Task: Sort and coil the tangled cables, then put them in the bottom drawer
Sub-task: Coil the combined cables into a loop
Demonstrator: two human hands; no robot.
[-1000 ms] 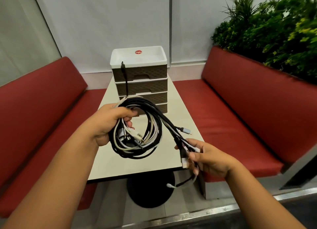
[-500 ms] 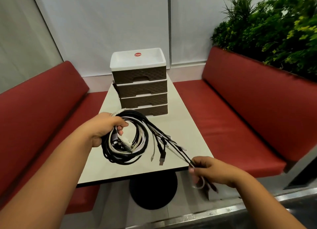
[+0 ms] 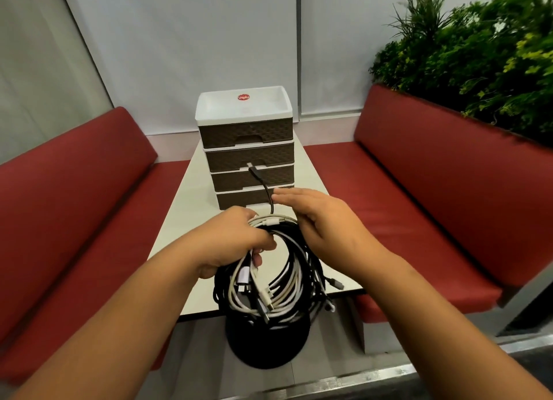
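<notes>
So the cable bundle (image 3: 269, 280) is up in the air over the near edge of the surface (image 3: 185, 202), a loose ring of black and white leads. The left hand (image 3: 236, 244) has its fingers curled round the top-left of the ring, and the right hand (image 3: 320, 220) is flat and open, fingers straight, resting against the top-right. One black plug end (image 3: 253, 170) is sticking up past the hands in front of the drawer unit (image 3: 247, 148).

My guess is it's light and floppy, and the smooth jackets will slide, so the loops will spring apart unless you pinch across all the strands at one spot. The dangling plugs look likely to snag.

All four drawers look closed, and the bottom drawer (image 3: 242, 199) sits right at the far side of the hands. There's bare surface left and right of the unit, with red benches (image 3: 419, 190) on both sides.
</notes>
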